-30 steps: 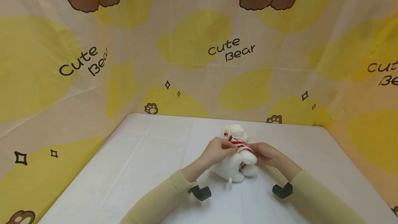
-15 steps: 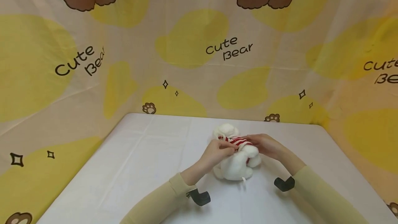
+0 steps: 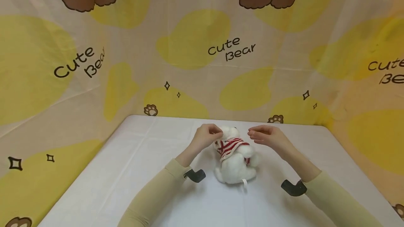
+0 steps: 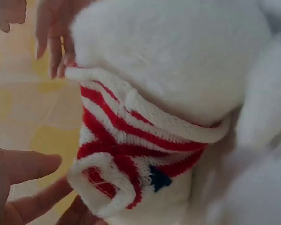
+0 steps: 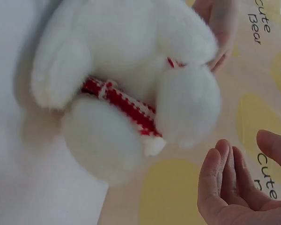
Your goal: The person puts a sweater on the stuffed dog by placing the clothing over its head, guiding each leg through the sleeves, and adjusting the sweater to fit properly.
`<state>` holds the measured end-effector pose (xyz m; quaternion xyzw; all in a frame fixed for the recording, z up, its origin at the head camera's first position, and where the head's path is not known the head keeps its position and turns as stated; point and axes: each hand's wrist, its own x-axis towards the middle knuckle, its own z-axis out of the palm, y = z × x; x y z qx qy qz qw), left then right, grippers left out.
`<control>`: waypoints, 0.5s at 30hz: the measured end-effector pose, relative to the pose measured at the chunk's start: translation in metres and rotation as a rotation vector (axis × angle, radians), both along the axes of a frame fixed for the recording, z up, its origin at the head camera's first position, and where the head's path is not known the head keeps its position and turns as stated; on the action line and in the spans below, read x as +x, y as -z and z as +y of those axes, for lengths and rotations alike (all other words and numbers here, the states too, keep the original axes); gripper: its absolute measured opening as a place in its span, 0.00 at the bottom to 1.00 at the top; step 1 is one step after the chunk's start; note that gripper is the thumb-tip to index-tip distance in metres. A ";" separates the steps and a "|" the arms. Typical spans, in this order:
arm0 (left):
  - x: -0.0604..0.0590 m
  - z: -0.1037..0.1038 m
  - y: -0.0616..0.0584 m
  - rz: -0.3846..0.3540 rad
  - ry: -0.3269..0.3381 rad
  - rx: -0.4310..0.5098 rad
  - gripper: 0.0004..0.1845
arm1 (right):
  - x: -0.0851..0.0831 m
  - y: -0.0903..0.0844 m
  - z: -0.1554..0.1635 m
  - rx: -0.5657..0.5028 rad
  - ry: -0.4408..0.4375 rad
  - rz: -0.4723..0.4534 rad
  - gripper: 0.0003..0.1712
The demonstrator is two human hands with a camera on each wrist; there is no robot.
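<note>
A white plush toy (image 3: 235,167) sits on the table in a red-and-white striped knitted sweater (image 3: 231,147). The left wrist view shows a dark blue patch on the knit and one of its cuffs (image 4: 103,185). My left hand (image 3: 206,136) is at the left of the toy's head; its thumb (image 4: 33,166) stands clear of the cuff, while other fingertips reach behind it, partly hidden. Right of the head, my right hand (image 3: 268,136) hovers apart from the toy, holding nothing. Its relaxed fingers (image 5: 210,180) and thumb are spread in the right wrist view.
A white-topped table (image 3: 151,150) lies under the toy, its far edge against a printed cloth backdrop (image 3: 189,45). A small white tag (image 3: 244,184) sticks out at the toy's base. Black mounts (image 3: 195,175) are strapped at both wrists.
The plush toy has turned and shifted slightly left. My left hand has left the sweater's back and moved up beside the head. My right hand has let go and lifted away.
</note>
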<state>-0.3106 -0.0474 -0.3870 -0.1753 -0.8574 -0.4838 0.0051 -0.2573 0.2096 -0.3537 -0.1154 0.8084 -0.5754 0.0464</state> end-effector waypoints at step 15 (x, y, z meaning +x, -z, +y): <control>-0.006 0.010 0.032 -0.203 0.071 0.083 0.07 | 0.005 0.042 -0.029 0.438 0.165 0.182 0.20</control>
